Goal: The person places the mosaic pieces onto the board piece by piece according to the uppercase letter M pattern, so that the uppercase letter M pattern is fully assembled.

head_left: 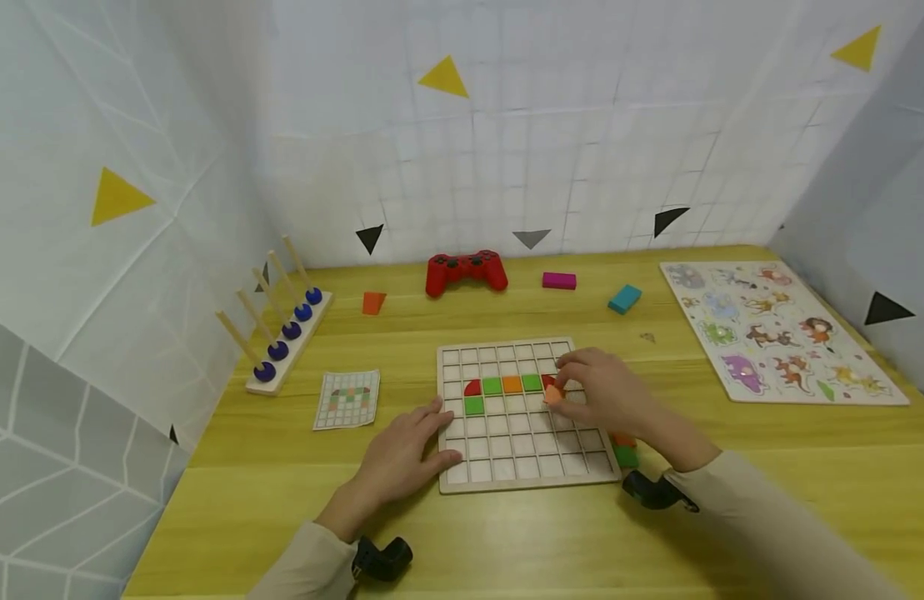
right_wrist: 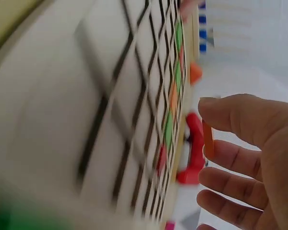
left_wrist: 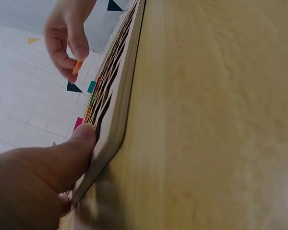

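Note:
A wooden grid board [head_left: 506,450] lies on the table, with green, orange and red tiles set in some cells of its upper rows. My right hand [head_left: 607,396] pinches a small orange tile [right_wrist: 208,139] between thumb and index finger, raised above the board near the red tile at the row's right end. The other right fingers are loosely bent. My left hand [head_left: 403,454] rests at the board's left edge, fingers spread, with its thumb [left_wrist: 84,136] lying on the rim. Left of the board is a pattern card [head_left: 347,400] showing a coloured grid design.
Orange and green tiles [head_left: 625,454] lie by the board's right edge. Farther back are a red game controller [head_left: 466,271], an orange block [head_left: 373,302], a magenta block [head_left: 559,281] and a blue block [head_left: 625,299]. A peg stand [head_left: 289,342] stands left, an animal puzzle [head_left: 784,333] right.

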Demonstrator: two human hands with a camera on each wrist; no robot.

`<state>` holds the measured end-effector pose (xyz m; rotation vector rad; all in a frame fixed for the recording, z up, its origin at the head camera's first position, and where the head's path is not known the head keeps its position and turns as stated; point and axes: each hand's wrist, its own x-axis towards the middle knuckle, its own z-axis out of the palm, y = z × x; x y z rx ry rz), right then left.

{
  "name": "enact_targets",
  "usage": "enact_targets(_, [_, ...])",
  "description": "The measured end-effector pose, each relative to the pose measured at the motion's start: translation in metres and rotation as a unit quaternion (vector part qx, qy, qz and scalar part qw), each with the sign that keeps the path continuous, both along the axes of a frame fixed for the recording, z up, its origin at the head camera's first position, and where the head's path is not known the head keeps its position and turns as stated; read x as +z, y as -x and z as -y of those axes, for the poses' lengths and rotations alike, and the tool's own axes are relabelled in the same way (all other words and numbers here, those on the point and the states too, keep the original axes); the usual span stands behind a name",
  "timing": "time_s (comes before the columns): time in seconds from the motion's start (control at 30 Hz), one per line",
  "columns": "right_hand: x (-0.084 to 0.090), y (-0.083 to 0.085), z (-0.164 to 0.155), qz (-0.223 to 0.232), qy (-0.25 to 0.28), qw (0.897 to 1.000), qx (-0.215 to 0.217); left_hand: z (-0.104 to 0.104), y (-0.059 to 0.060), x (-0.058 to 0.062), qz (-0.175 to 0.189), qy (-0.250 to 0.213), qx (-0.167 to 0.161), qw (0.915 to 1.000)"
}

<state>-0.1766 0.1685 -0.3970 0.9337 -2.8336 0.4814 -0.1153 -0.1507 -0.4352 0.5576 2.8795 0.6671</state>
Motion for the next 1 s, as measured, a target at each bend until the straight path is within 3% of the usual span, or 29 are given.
enact_targets(0.17, [-0.005, -0.003, 0.043, -0.022, -0.015, 0.998, 0.056, 0.002, 0.0, -0.001, 0.001, 0.0, -0.001, 1.0])
enact_targets(0.37, [-0.007, -0.009, 0.077, -0.021, -0.02, 0.996, 0.087, 0.0, 0.001, 0.002, -0.003, 0.0, 0.0, 1.0])
enact_targets(0.5, [-0.01, -0.011, 0.086, -0.005, -0.028, 0.995, 0.091, 0.0, 0.001, 0.003, -0.007, 0.0, -0.006, 1.0])
enact_targets(0.73, [-0.011, -0.012, 0.094, -0.034, -0.051, 0.992, 0.109, 0.0, 0.0, 0.003, -0.003, 0.001, -0.004, 1.0])
enact_targets(1.0, [-0.008, -0.015, 0.094, -0.007, -0.049, 0.996, 0.08, 0.0, 0.0, 0.003, -0.006, 0.0, -0.007, 1.0])
